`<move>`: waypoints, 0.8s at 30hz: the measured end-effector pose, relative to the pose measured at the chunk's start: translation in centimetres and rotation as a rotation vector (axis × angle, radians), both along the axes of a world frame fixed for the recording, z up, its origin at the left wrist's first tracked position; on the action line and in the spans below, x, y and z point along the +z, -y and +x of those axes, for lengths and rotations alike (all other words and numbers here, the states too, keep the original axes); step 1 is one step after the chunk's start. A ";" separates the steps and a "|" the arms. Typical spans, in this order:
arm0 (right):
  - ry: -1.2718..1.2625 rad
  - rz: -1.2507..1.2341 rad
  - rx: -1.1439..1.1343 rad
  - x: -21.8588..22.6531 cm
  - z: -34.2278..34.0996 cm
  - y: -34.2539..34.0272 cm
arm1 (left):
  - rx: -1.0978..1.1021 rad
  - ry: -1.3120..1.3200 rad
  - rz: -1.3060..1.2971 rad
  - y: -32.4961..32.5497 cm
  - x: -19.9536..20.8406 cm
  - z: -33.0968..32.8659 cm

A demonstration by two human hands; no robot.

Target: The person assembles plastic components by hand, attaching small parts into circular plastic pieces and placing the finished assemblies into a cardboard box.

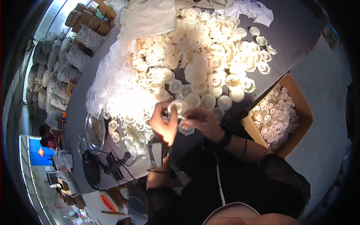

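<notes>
My left hand [164, 122] is closed on a round white plastic part [177, 106], holding it up by its rim above the near side of the table. My right hand [202, 122] meets it from the right, fingers pinched at the part's lower edge; whatever small piece may be between those fingertips is too small to name. Just beyond both hands lie several round white plastic discs [192, 100] with a small hub in the middle. Left of my left hand, a heap of thin white rings [129, 99] glares in bright light. A scatter of small metallic bits [137, 139] lies below the rings.
A big pile of white plastic parts [210, 48] covers the far table. An open cardboard box [305, 112] of similar parts stands at the right. An oval metal tray [88, 131], a black pouch [91, 170] and cables are at the left. Another person [52, 127] sits farther left.
</notes>
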State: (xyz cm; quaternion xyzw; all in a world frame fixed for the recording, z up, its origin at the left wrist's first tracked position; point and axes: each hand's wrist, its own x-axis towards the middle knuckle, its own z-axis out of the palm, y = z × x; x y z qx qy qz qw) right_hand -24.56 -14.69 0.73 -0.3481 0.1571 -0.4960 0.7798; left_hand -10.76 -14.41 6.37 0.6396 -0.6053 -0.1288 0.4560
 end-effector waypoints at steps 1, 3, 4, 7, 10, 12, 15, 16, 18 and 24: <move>-0.004 -0.053 -0.017 -0.1 0.2 -0.2 | 0.011 -0.167 0.104 -1.4 0.2 -0.5; -0.072 -0.052 -0.050 -0.1 0.2 -0.8 | -0.124 -0.532 0.006 -3.0 -0.5 0.1; -0.135 -0.057 -0.097 -0.1 0.2 -1.0 | -0.163 -0.639 0.014 -3.9 -0.3 0.1; -0.179 -0.090 -0.033 0.0 0.1 -1.8 | -0.112 -0.657 0.002 -6.0 -0.7 -0.6; -0.158 -0.081 0.032 0.7 0.3 -2.9 | -0.086 -0.629 -0.053 -7.5 -1.1 -0.8; -0.193 -0.094 0.031 1.1 0.4 -3.3 | -0.066 -0.601 -0.087 -8.2 -1.2 -0.9; -0.281 -0.107 0.036 1.4 0.1 -3.7 | -0.097 -0.629 -0.051 -9.4 -1.5 -0.7; -0.338 -0.103 0.049 1.5 -0.1 -3.9 | -0.107 -0.633 -0.052 -9.6 -1.6 -0.6; -0.577 -0.247 -0.012 2.3 -0.6 -4.3 | -0.084 -0.665 -0.044 -10.3 -1.1 -0.9; -0.509 -0.333 -0.044 2.2 -0.6 -4.1 | -0.077 -0.723 -0.039 -11.7 -1.3 -0.8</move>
